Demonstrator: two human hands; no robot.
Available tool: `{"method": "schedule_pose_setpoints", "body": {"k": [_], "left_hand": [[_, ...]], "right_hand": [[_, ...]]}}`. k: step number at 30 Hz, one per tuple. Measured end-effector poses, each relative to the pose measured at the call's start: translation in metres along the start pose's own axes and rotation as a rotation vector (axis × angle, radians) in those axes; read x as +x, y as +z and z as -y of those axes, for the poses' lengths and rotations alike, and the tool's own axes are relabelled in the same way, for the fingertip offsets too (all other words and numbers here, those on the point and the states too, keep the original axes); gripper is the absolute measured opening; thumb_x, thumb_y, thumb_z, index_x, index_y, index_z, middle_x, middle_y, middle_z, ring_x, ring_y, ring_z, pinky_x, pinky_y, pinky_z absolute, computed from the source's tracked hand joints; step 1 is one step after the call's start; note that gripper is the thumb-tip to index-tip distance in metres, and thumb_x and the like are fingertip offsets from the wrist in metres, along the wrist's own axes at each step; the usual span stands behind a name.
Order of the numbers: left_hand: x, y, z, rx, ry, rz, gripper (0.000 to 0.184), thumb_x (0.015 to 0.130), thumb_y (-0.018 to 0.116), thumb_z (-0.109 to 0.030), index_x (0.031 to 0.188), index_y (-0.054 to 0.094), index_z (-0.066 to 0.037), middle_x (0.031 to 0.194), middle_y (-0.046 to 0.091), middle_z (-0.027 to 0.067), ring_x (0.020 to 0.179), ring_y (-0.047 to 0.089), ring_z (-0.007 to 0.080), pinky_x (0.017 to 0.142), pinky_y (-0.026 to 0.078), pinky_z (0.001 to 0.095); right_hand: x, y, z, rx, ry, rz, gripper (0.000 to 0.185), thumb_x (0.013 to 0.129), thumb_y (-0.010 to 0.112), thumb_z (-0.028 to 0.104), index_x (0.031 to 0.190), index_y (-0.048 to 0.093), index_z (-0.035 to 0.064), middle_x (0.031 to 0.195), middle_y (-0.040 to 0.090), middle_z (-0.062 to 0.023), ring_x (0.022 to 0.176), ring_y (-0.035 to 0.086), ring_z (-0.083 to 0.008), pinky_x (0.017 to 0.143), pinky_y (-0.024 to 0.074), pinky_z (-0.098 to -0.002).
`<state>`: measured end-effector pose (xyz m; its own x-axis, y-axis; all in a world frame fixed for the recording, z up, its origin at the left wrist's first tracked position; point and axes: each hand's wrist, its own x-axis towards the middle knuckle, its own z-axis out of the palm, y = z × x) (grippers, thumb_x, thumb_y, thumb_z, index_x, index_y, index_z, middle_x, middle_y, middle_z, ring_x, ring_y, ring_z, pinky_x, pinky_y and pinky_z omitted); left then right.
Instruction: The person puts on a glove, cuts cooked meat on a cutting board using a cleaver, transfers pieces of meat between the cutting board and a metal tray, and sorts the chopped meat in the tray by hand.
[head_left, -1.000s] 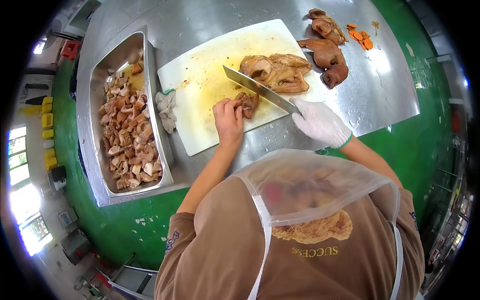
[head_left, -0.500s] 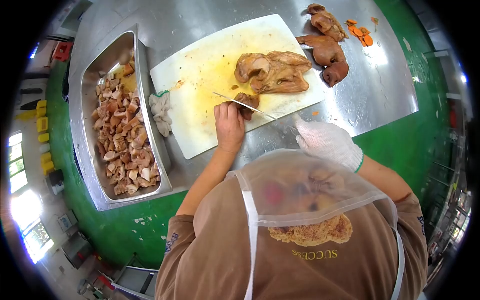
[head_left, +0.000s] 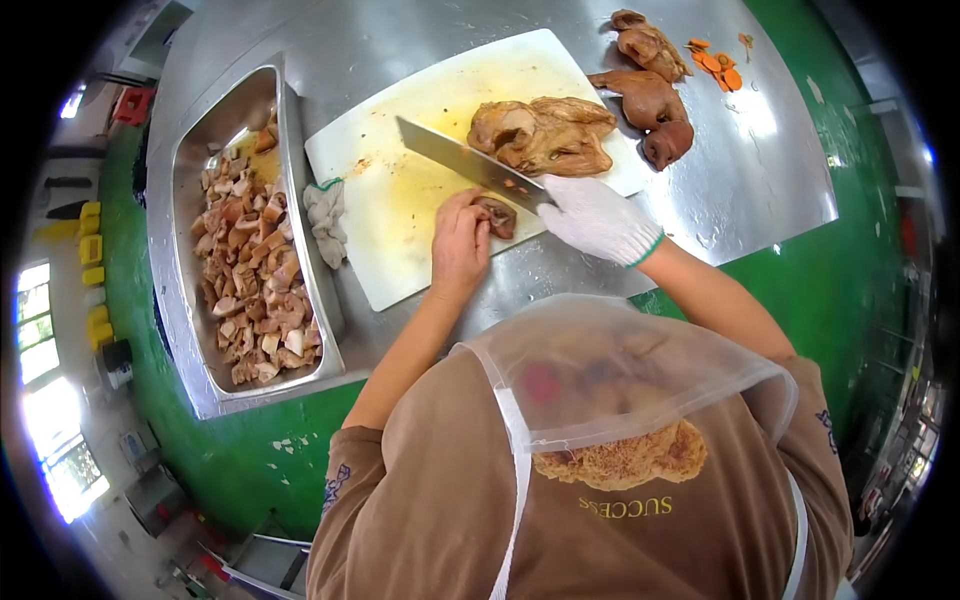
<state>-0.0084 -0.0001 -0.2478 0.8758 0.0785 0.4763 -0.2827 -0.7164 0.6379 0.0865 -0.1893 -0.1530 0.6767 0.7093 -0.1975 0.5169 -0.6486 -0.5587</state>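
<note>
My bare left hand [head_left: 461, 245] presses a small brown piece of meat [head_left: 500, 218] against the white cutting board [head_left: 385, 270], its fingers closed along the piece's left side. My right hand [head_left: 603, 222], in a white knit glove, grips a cleaver at the board's near right edge. The broad cleaver blade [head_left: 455, 160] slants up and left above the board, its flat side showing; the handle is hidden in the glove. Beyond the blade lies a large piece of cooked brown meat [head_left: 560, 135] on the board.
A deep steel pan [head_left: 290, 160] to the left holds many chopped meat chunks [head_left: 250, 270]. A crumpled cloth [head_left: 325, 222] sits between pan and board. Brown meat pieces [head_left: 655, 110] and orange carrot slices [head_left: 718, 65] lie on the steel table [head_left: 750, 180] at right.
My right hand has moved forward and left, over the board's edge. The cleaver has lifted off the small meat piece and turned to show its flat side. My left hand stays on the piece.
</note>
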Motion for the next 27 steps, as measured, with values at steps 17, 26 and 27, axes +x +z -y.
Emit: {"method": "schedule_pose_setpoints", "body": {"k": [17,26,27], "left_hand": [[-0.021,0.013,-0.014,0.050,-0.278,-0.100,0.024,0.082,0.068,-0.012,0.100,0.056,-0.003,0.093,0.054,0.0153,0.084,0.055,0.0330,0.073,0.047,0.0409],[-0.009,0.017,-0.017,0.140,-0.085,-0.144,0.019,0.083,0.062,-0.003,0.100,0.054,-0.002,0.102,0.053,0.0179,0.095,0.050,0.0367,0.084,0.043,0.0453],[-0.007,0.017,-0.018,0.144,-0.082,-0.140,0.019,0.082,0.062,-0.002,0.100,0.053,-0.002,0.102,0.053,0.0179,0.095,0.050,0.0369,0.084,0.043,0.0452]], "right_hand": [[-0.079,-0.026,0.008,0.046,0.117,0.020,0.024,0.090,0.049,0.024,0.094,0.053,0.0010,0.082,0.061,-0.0252,0.078,0.058,-0.0450,0.070,0.0447,-0.0543],[-0.072,-0.030,0.016,0.082,0.182,0.145,0.022,0.089,0.048,0.022,0.091,0.052,0.0002,0.079,0.060,-0.0261,0.078,0.058,-0.0457,0.070,0.0449,-0.0546],[-0.071,-0.031,0.016,0.079,0.175,0.157,0.022,0.089,0.048,0.021,0.092,0.052,0.0002,0.079,0.060,-0.0263,0.079,0.058,-0.0458,0.070,0.0448,-0.0546]]}}
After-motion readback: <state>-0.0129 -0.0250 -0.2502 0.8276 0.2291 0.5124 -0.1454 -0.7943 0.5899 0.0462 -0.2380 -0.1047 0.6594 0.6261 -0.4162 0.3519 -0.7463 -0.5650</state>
